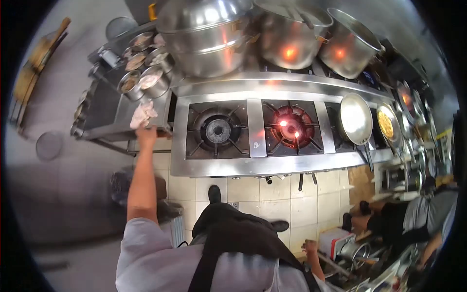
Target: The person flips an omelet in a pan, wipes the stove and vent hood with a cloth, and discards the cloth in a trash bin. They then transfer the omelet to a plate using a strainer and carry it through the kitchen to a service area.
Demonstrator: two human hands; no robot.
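My left hand (pixel 145 132) reaches out to the side table on the left. Its fingers are closed on a crumpled pale pink-white cloth (pixel 144 115), which lies at the table's front corner just below several metal pots of ingredients (pixel 154 82). Low on the right, my right hand (pixel 310 246) hangs beside my apron, away from the stove. Its fingers are loosely bent and nothing shows in them.
In front of me the steel stove (pixel 219 167) has a bare burner (pixel 218 130) and a glowing one (pixel 291 130). A frying pan (pixel 356 119) and a pan of yellow food (pixel 386 124) sit rightward. Large pots (pixel 292 36) line the back. A co-worker (pixel 413 214) is at right.
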